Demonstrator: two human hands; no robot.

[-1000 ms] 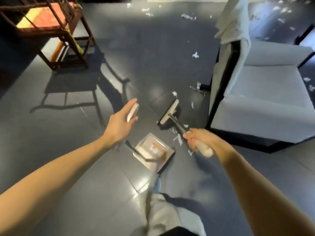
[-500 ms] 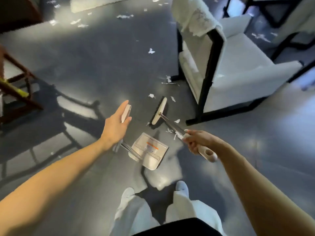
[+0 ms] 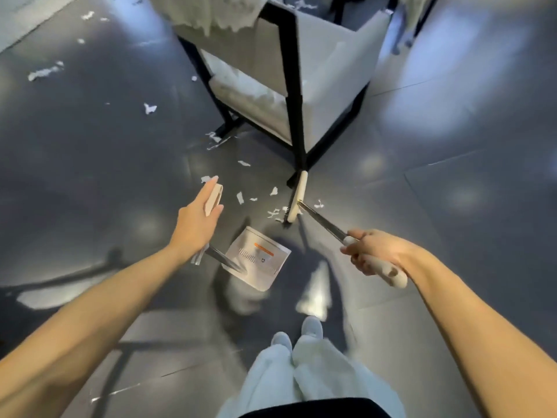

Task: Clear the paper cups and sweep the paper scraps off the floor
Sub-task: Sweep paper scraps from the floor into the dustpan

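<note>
My left hand (image 3: 197, 220) holds the pale handle of a long-handled dustpan (image 3: 259, 257), whose grey pan sits on the dark floor in front of my feet. My right hand (image 3: 372, 251) grips the white handle of a broom; its metal shaft runs up-left to the cream brush head (image 3: 297, 197), which stands on the floor by the armchair's front leg. White paper scraps (image 3: 241, 197) lie between the pan and the brush head, and more scraps (image 3: 215, 140) lie beside the chair. No paper cups are in view.
A white armchair (image 3: 328, 86) with a black frame stands just ahead, with white shreds on its seat. More scraps (image 3: 45, 72) dot the floor at far left. My feet (image 3: 297, 334) stand behind the dustpan. The floor is dark glossy tile.
The view has swung so the armchair is now straight ahead and nearer. The brush head has moved right, up to the chair's front leg. Both hands keep their holds.
</note>
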